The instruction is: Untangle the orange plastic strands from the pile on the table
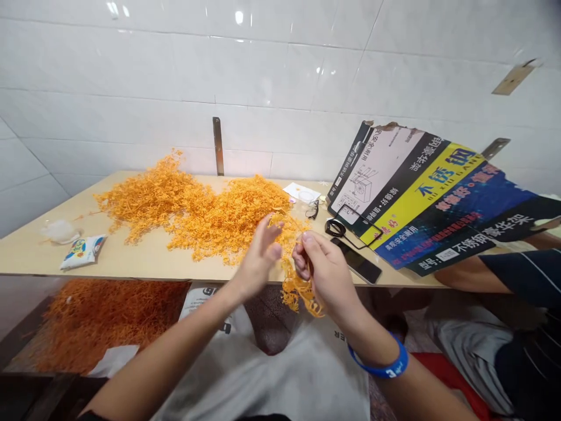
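Forearms are lying nearest the lens; I am watching the right hand pinching an orange sprig, its length hanging downward, while the left hand is hovering unclasped leftward, nearer the pile.

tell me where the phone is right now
In the head view, the phone lies right of centre on the table, between the right hand and the cardboard.
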`<state>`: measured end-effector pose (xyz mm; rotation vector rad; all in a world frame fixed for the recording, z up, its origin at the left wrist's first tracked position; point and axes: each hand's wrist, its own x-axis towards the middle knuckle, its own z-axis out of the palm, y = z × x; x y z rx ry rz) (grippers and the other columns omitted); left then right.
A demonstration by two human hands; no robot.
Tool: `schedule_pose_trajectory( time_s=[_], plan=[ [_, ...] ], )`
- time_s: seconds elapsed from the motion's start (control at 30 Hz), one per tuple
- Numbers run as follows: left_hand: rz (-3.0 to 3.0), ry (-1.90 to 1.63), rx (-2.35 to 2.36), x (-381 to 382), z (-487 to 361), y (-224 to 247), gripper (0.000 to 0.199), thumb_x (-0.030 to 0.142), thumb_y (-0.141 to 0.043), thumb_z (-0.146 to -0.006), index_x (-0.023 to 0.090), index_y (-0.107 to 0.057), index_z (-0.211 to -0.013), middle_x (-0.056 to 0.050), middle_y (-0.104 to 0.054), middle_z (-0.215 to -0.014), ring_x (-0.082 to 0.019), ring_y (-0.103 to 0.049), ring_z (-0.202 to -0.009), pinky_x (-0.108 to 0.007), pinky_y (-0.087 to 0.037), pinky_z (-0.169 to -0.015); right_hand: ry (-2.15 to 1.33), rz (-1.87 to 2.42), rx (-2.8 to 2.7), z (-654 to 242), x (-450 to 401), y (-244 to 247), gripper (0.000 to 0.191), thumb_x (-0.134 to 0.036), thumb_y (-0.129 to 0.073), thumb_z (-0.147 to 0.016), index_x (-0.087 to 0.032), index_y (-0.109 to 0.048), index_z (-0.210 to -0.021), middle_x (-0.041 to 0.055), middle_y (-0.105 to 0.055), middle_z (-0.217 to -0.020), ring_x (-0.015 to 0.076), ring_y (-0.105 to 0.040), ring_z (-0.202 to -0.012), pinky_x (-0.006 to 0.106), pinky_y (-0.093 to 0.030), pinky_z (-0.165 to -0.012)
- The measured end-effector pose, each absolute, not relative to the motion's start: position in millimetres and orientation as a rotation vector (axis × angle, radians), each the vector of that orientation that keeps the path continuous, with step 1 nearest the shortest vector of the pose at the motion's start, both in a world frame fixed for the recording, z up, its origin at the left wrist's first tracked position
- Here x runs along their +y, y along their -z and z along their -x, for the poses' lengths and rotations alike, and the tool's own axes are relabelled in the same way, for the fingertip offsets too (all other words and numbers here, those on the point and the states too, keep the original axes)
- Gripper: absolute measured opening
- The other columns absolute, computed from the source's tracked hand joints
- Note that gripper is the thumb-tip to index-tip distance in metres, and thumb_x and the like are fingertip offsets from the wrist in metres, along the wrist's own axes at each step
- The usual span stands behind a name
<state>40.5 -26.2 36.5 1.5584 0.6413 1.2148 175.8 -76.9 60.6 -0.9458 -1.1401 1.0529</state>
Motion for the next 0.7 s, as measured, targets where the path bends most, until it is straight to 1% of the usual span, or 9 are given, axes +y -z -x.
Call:
schedule_pose_trajectory(
  time_s=[0.07,0.1,0.2,0.27,0.37,0.47,0.57,0.63,0.7],
  plan=[
    [-1.528,-1.206,0.51,-44.7,-55.1,-39.8,0.078,0.067,-0.051,-0.084,0.024,-0.032,-0.147,-0.014,-0.045,-0.147,-0.029,-0.042,-0.137,-0.043,-0.038,-0.111,-1.095,0.883,-1.081,-161.4,-81.2,-55.7,0.037,-0.047,-0.054,-0.091,-0.02,-0.047,-0.067,-0.0061,-0.042,-0.052,0.0068,-0.036,-0.042,0.019,-0.028,-0.04],
    [-1.519,-1.218,0.48,-48.6,-59.0,-43.2,0.075,0.066,-0.05,-0.085,0.026,-0.034,-0.146,-0.012,-0.045,-0.148,-0.029,-0.041,-0.137,-0.043,-0.037,-0.111,-1.11,0.86,-1.059,-154.7,-83.5,-53.0,0.038,-0.048,-0.054,-0.091,-0.02,-0.046,-0.066,-0.006,-0.042,-0.052,0.007,-0.037,-0.043,0.019,-0.03,-0.04],
    [-1.505,-1.268,0.444,-48.6,-60.4,-54.8,0.064,0.063,-0.038,-0.092,0.029,-0.036,-0.146,-0.008,-0.044,-0.149,-0.027,-0.04,-0.138,-0.043,-0.031,-0.115,-1.175,0.82,-0.991,-141.1,-90.1,-45.6,0.038,-0.049,-0.055,-0.089,-0.02,-0.047,-0.067,-0.0055,-0.044,-0.055,0.0071,-0.04,-0.043,0.02,-0.033,-0.04],
    [-1.507,-1.291,0.436,-47.2,-57.7,-59.7,0.062,0.062,-0.03,-0.094,0.031,-0.034,-0.148,-0.006,-0.044,-0.15,-0.025,-0.039,-0.139,-0.045,-0.029,-0.116,-1.212,0.809,-0.96,-138.1,-93.7,-41.9,0.037,-0.05,-0.055,-0.089,-0.02,-0.049,-0.069,-0.0053,-0.046,-0.056,0.0073,-0.041,-0.042,0.02,-0.035,-0.04],
    [-1.487,-1.315,0.437,-48.9,-54.5,-62.4,0.059,0.06,-0.029,-0.095,0.033,-0.034,-0.148,-0.005,-0.044,-0.15,-0.026,-0.041,-0.138,-0.046,-0.032,-0.113,-1.244,0.791,-1.035,-140.7,-96.7,-39.2,0.036,-0.049,-0.052,-0.091,-0.02,-0.051,-0.07,-0.0044,-0.047,-0.055,0.009,-0.045,-0.044,0.022,-0.042,-0.045],
    [-1.478,-1.31,0.385,-50.9,-52.3,-64.3,0.054,0.055,-0.028,-0.098,0.031,-0.043,-0.143,-0.004,-0.043,-0.151,-0.024,-0.04,-0.139,-0.045,-0.029,-0.115,-1.222,0.803,-1.218,-149.5,-96.3,-41.6,0.033,-0.045,-0.054,-0.091,-0.019,-0.054,-0.071,-0.002,-0.052,-0.06,0.0113,-0.052,-0.055,0.023,-0.047,-0.053],
    [-1.534,-1.198,0.397,-49.9,-49.3,-67.0,0.049,0.05,-0.03,-0.098,0.026,-0.059,-0.131,-0.002,-0.039,-0.154,-0.025,-0.032,-0.143,-0.043,-0.026,-0.117,-1.133,0.864,-1.282,-160.6,-93.5,-47.6,0.027,-0.047,-0.059,-0.088,-0.021,-0.058,-0.09,0.0007,-0.059,-0.079,0.0127,-0.057,-0.065,0.023,-0.05,-0.054],
    [-1.594,-1.096,0.434,-48.5,-47.0,-67.9,0.047,0.049,-0.035,-0.097,0.024,-0.064,-0.124,-0.003,-0.041,-0.152,-0.027,-0.032,-0.142,-0.043,-0.03,-0.116,-1.121,0.885,-1.284,-166.5,-91.2,-50.8,0.032,-0.051,-0.06,-0.086,-0.022,-0.056,-0.099,0.0012,-0.06,-0.084,0.0129,-0.058,-0.063,0.023,-0.05,-0.05],
    [-1.633,-1.0,0.482,-47.3,-45.3,-67.2,0.046,0.049,-0.038,-0.096,0.024,-0.065,-0.125,-0.004,-0.045,-0.149,-0.028,-0.045,-0.133,-0.04,-0.043,-0.105,-1.143,0.901,-1.286,-169.5,-88.7,-51.7,0.034,-0.053,-0.059,-0.086,-0.021,-0.055,-0.098,-0.0007,-0.059,-0.075,0.0127,-0.057,-0.055,0.024,-0.049,-0.047]
  ],
)
